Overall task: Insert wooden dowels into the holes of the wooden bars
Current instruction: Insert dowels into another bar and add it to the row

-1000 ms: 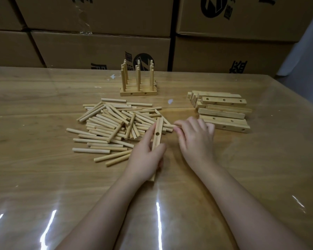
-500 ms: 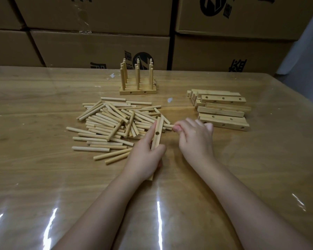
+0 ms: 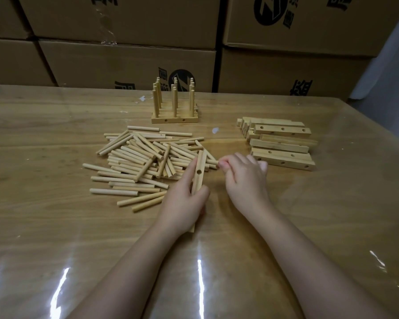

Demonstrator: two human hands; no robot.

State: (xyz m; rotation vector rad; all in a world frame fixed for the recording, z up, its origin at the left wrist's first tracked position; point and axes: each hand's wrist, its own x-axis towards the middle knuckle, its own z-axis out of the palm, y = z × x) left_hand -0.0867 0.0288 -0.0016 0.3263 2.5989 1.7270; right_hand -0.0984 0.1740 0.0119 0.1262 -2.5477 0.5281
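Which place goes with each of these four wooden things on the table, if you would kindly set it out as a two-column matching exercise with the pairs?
Things
1. held bar
2. loose dowels
3. finished bars with upright dowels
4. stack of empty bars

Places
A. far middle of the table, nearest the cardboard boxes
B. right side of the table
C. gripped in the left hand
D. lying flat in a pile, left of the held bar

Pairs: 1-C, 2-D, 3-A, 4-B
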